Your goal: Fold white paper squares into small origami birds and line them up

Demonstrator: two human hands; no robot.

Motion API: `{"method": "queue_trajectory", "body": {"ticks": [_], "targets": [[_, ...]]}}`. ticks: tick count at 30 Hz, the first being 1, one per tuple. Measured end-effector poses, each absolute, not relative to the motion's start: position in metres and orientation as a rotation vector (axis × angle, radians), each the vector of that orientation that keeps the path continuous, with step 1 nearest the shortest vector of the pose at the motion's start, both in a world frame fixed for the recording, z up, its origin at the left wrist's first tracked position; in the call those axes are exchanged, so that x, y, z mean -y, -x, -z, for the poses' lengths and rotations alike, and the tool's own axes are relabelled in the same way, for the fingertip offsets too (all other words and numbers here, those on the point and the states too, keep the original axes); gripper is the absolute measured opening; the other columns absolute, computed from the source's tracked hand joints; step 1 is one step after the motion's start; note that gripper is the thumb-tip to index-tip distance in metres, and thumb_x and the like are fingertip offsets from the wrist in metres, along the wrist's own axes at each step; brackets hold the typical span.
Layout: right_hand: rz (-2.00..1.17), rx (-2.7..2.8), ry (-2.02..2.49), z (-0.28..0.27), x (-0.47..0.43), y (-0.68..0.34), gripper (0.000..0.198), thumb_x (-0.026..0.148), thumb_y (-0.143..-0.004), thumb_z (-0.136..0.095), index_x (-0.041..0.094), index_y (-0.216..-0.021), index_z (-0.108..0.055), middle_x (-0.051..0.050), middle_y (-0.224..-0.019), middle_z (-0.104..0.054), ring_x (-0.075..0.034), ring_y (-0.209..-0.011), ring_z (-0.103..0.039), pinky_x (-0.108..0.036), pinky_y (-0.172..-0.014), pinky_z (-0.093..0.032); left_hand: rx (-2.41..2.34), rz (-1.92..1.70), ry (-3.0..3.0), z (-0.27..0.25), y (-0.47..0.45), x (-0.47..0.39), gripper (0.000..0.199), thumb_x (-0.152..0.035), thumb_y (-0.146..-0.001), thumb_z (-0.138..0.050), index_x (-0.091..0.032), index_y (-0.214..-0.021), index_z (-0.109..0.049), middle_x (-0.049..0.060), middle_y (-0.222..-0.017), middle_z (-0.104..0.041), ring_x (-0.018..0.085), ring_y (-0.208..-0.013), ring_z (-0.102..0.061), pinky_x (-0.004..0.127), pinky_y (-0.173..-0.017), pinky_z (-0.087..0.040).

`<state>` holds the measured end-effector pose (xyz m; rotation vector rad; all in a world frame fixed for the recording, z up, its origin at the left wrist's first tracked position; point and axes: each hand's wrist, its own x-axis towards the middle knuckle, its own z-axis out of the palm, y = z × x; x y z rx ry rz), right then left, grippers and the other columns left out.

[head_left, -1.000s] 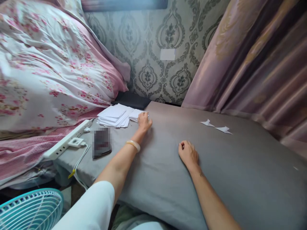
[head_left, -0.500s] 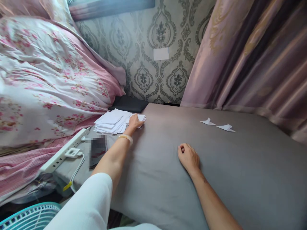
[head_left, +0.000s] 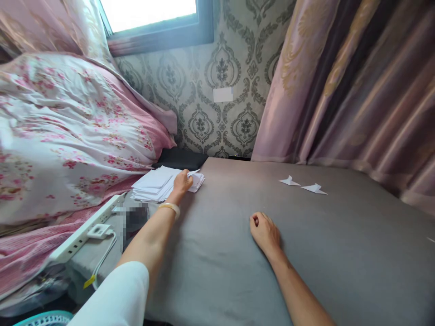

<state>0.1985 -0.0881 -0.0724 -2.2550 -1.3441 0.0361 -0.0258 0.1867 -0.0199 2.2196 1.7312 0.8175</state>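
Observation:
My left hand is over the right end of a stack of white paper. Its fingers pinch a sheet of paper whose edge is lifted off the pile. On the grey cloth surface lies my right hand, resting on its side with the fingers curled in. Nothing shows in the hollow between its thumb and fingers. Two small folded paper shapes, a nearer one and a farther one, lie on the cloth beyond my right hand.
Left of my arm are a white power strip with a plugged-in charger and a blurred-out dark object. A black flat item sits behind the paper. Floral bedding, a patterned wall and pink curtains border the surface.
My left hand has drawn slightly back, raising the edge of a sheet from the pile. The head view has tilted up, showing more window. My right hand stays curled in place.

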Motion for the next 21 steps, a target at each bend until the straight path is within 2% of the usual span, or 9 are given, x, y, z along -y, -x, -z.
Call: {"method": "queue_trajectory", "body": {"ticks": [4,8,9,11,13,18,21], "targets": [[-0.006,1.363,2.24,0.074,0.089,-0.198,0.019,0.028,-0.088,-0.043,0.022,-0.08,-0.059,-0.004,-0.083,-0.067,-0.018,-0.076,-0.058,-0.028,-0.064,-0.034,-1.69,-1.051,-2.074,-0.009,0.031,-0.181,0.029,-0.014,-0.084,-0.041,-0.013,-0.107,-0.059,0.019,-0.109,-0.064,0.033,-0.11,-0.057,0.04,-0.09,-0.041],[-0.015,1.344,2.195,0.077,0.089,-0.199,0.019,0.028,-0.086,-0.044,0.023,-0.079,-0.06,-0.005,-0.082,-0.068,-0.02,-0.078,-0.06,-0.029,-0.066,-0.037,-1.491,-1.261,-1.893,-0.033,0.016,-0.155,0.034,-0.025,-0.091,-0.034,-0.016,-0.119,-0.053,0.014,-0.126,-0.056,0.028,-0.123,-0.048,0.034,-0.094,-0.039],[-0.049,1.316,2.165,0.077,0.089,-0.2,0.019,0.028,-0.085,-0.044,0.023,-0.079,-0.061,-0.006,-0.081,-0.068,-0.02,-0.077,-0.061,-0.029,-0.067,-0.039,-1.414,-1.262,-1.846,-0.034,0.008,-0.143,0.034,-0.03,-0.092,-0.035,-0.016,-0.117,-0.053,0.012,-0.124,-0.058,0.026,-0.119,-0.05,0.031,-0.091,-0.042],[-0.156,1.195,2.062,0.079,0.088,-0.204,0.021,0.034,-0.085,-0.044,0.023,-0.081,-0.062,-0.006,-0.08,-0.069,-0.021,-0.076,-0.063,-0.03,-0.069,-0.042,-1.233,-1.173,-1.756,-0.027,-0.011,-0.114,0.034,-0.039,-0.088,-0.042,-0.016,-0.107,-0.06,0.008,-0.107,-0.066,0.023,-0.101,-0.06,0.026,-0.077,-0.047],[-0.311,1.006,1.907,0.078,0.088,-0.211,0.031,0.045,-0.086,-0.044,0.021,-0.086,-0.063,-0.008,-0.081,-0.07,-0.021,-0.074,-0.065,-0.032,-0.07,-0.046,-1.055,-1.016,-1.657,-0.013,-0.033,-0.081,0.036,-0.045,-0.081,-0.053,-0.015,-0.097,-0.064,0.006,-0.09,-0.069,0.02,-0.082,-0.064,0.025,-0.067,-0.047],[-0.683,0.594,1.59,0.067,0.095,-0.225,0.07,0.074,-0.081,-0.032,0.014,-0.092,-0.065,-0.013,-0.084,-0.072,-0.022,-0.072,-0.069,-0.031,-0.061,-0.05,-0.807,-0.685,-1.421,0.03,-0.073,-0.018,0.034,-0.044,-0.064,-0.07,-0.013,-0.079,-0.069,0.006,-0.071,-0.068,0.016,-0.061,-0.06,0.024,-0.055,-0.043],[-0.838,0.615,1.537,0.061,0.101,-0.223,0.068,0.075,-0.079,-0.039,0.014,-0.096,-0.065,-0.011,-0.081,-0.073,-0.022,-0.068,-0.068,-0.031,-0.06,-0.05,-0.767,-0.567,-1.335,0.047,-0.082,-0.005,0.03,-0.04,-0.06,-0.072,-0.012,-0.073,-0.069,0.005,-0.063,-0.065,0.013,-0.053,-0.056,0.023,-0.051,-0.039]]}}
